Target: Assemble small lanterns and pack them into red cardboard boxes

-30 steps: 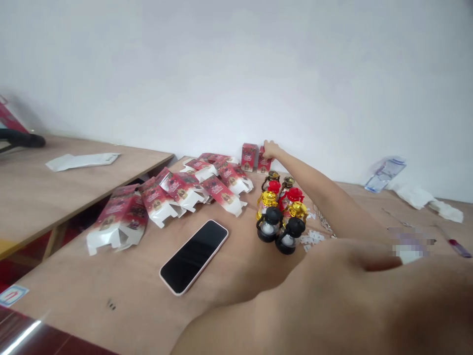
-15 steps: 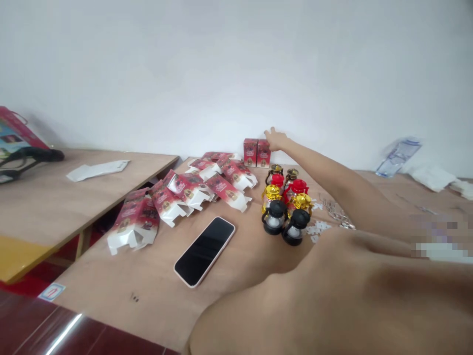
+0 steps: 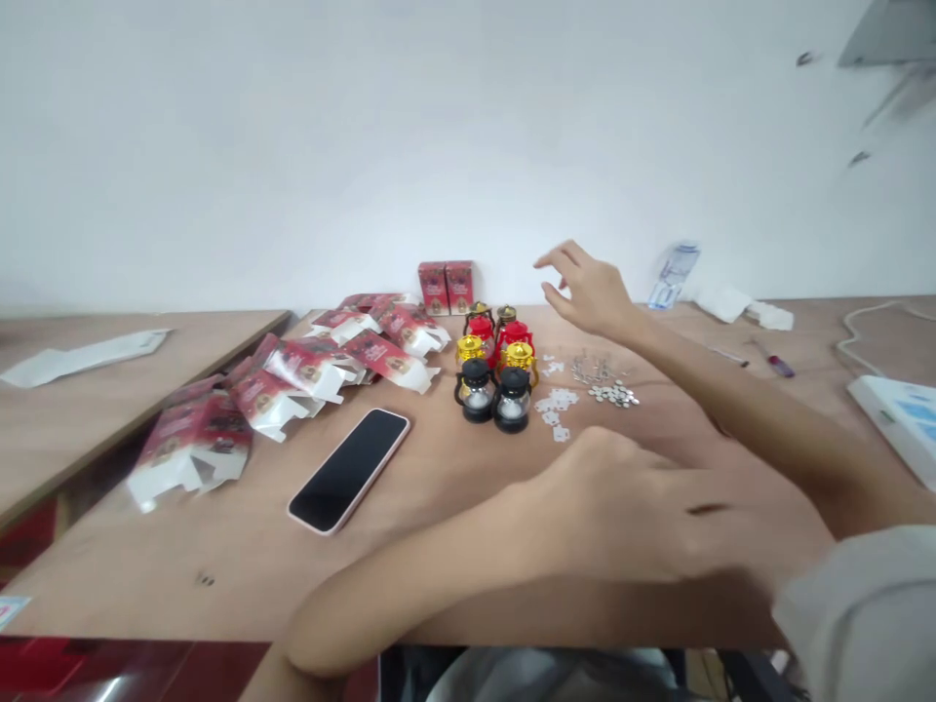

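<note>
My right hand (image 3: 585, 291) hangs in the air above the back of the table, fingers apart and nothing in them. Nearest below it are several miniature lanterns (image 3: 513, 398) in black, gold, red and bronze, grouped in pairs. My left hand (image 3: 621, 502) reaches across in front of me toward the right sleeve (image 3: 870, 604); its fingers are smeared by motion. Beside the lanterns lie white cut-out pieces (image 3: 559, 402), small metal rings (image 3: 591, 368) and round silver discs (image 3: 615, 394). Two closed red boxes (image 3: 447, 289) stand upright against the wall.
Several flattened-looking red boxes with open flaps (image 3: 191, 444) lie at the left. A phone (image 3: 349, 472) rests on the table front. At the right are a screwdriver (image 3: 780, 366), a clear plastic packet (image 3: 674, 275), white wrapping (image 3: 721, 300) and a white-blue box (image 3: 899, 419). A second table (image 3: 132, 400) adjoins left.
The view has swung right. My right hand has left the two upright red boxes and moved rightward. My left hand now sits lower and farther from the camera.
</note>
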`<action>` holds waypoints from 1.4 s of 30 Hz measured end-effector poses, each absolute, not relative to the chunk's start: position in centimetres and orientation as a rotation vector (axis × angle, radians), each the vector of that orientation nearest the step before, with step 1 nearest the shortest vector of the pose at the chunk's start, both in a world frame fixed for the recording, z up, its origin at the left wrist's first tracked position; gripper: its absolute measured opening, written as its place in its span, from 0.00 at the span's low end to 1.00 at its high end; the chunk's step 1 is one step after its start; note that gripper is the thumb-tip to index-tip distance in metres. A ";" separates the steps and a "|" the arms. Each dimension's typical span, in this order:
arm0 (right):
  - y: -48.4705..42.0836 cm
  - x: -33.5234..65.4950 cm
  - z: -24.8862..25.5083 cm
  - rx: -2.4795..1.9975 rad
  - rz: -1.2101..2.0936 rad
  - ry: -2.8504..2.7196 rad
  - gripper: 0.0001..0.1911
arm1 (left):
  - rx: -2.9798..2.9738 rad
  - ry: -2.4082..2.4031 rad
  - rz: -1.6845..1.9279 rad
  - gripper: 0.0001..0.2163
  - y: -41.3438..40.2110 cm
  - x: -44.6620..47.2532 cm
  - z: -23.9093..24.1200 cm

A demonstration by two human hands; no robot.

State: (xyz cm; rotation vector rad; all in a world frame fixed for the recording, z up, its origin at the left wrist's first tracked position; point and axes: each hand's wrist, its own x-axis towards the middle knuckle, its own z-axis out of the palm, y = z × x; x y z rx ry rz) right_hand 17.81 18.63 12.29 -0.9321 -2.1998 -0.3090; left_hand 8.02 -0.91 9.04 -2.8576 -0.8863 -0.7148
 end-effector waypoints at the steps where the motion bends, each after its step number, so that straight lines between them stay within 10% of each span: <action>1: 17.3 19.1 10.9 -0.953 -0.246 -2.111 0.12 | -2.853 -0.800 -0.675 0.12 0.0 8.0 8.5; 9: 10.7 22.8 -1.4 -1.076 -0.120 -1.991 0.08 | -2.355 -0.677 -0.041 0.10 6.1 4.4 4.5; 24: 8.3 21.4 -2.7 -1.079 -0.313 -2.377 0.10 | -2.153 -0.912 -0.103 0.11 4.9 6.1 5.5; 42: 10.6 24.4 -2.3 -1.497 -0.272 -2.109 0.12 | -2.318 -1.595 -1.963 0.20 3.9 2.4 -0.9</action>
